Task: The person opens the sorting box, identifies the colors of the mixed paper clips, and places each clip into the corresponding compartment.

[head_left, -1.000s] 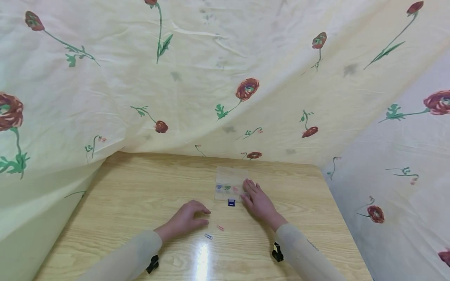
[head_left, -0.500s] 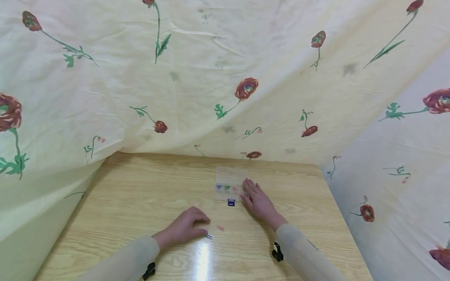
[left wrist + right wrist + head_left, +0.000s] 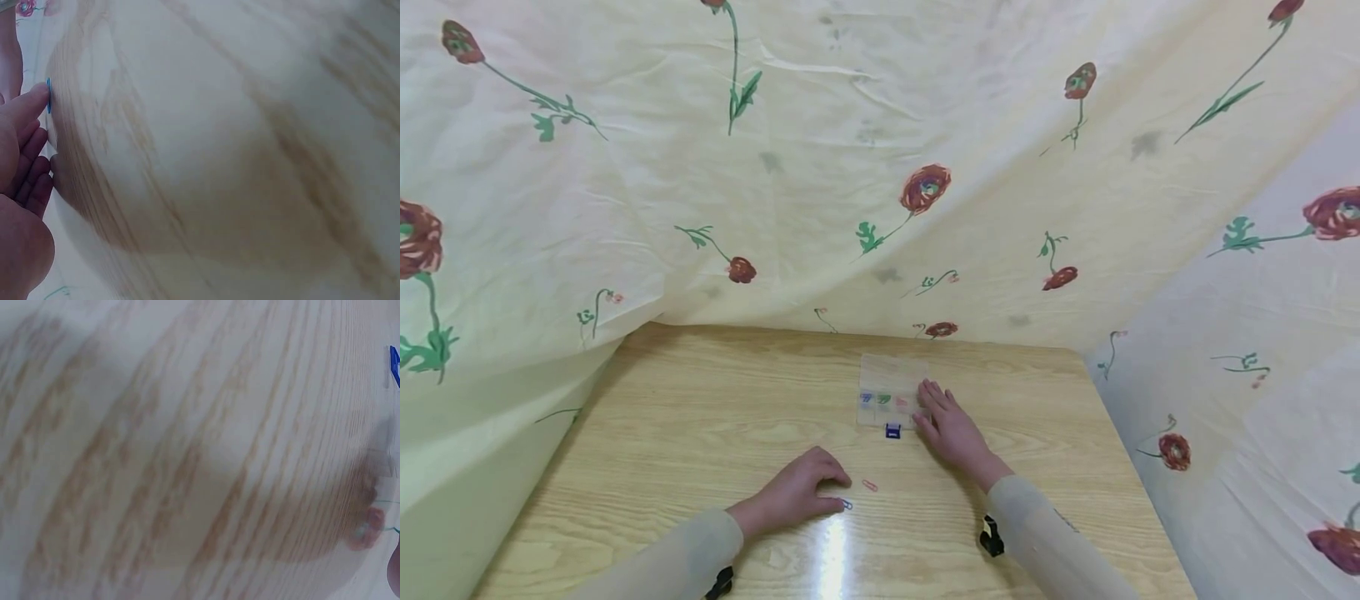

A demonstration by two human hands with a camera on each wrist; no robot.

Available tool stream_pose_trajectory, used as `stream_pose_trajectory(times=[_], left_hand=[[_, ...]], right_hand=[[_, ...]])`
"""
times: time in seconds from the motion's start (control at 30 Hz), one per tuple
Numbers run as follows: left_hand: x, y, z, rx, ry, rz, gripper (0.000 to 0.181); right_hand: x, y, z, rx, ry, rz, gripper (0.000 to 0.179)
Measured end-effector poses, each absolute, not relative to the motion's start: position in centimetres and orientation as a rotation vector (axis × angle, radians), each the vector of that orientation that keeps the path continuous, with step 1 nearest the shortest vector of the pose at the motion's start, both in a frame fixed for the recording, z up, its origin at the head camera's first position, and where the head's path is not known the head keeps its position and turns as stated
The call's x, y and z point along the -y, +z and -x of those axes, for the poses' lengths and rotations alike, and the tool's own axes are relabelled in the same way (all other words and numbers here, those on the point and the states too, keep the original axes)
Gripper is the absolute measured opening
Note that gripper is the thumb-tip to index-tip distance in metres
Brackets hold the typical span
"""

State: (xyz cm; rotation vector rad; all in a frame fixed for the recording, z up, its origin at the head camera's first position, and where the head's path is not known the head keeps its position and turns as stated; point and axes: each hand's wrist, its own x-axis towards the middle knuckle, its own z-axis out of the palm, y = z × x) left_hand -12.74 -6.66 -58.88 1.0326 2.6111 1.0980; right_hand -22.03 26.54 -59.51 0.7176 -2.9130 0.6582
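Note:
My left hand (image 3: 801,492) is low over the wooden table, thumb and index finger curved and apart. Its thumb tip is right at a blue paper clip (image 3: 847,504), partly covering it. In the left wrist view the thumb tip meets the clip (image 3: 49,97) at the table. A pink paper clip (image 3: 869,485) lies just beyond the fingertips. Farther back stands a clear compartment box (image 3: 865,415) with its lid (image 3: 887,368) raised open. Blue, green and pink clips sit in separate back compartments. My right hand (image 3: 957,429) rests with straight fingers on the box's right side.
A blue clasp (image 3: 892,431) juts from the box's front edge. Flowered cloth (image 3: 820,208) hangs behind the wooden table (image 3: 722,383) and along both sides. Black wrist cameras (image 3: 992,537) sit beneath the sleeves. A bright reflection lies at the front.
My left hand has come down toward the front of the table and slightly right, its thumb now at the blue paper clip. The right hand has stayed on the box.

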Motion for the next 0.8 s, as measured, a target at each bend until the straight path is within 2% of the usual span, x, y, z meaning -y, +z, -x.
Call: stream_pose_trajectory(times=[0.33,0.43,0.57,0.8], left_hand=[[6.31,-58.76,12.62,-2.659,1.096,-1.215,0.008],[6.25,-58.83,12.76,-2.653,1.079,-1.201,0.004],[6.19,-58.88,12.99,-2.630,1.043,-1.153,0.005],[6.02,-59.00,13.19,-2.638,0.989,-1.211,0.011]], right_hand=[[-26.39,-59.37,21.98,2.920,0.648,-0.715,0.064],[-26.38,-59.24,21.94,2.929,0.652,-0.712,0.064],[-26.38,-59.11,21.94,2.940,0.651,-0.714,0.064],[-26.35,-59.07,21.97,2.948,0.635,-0.719,0.064]])
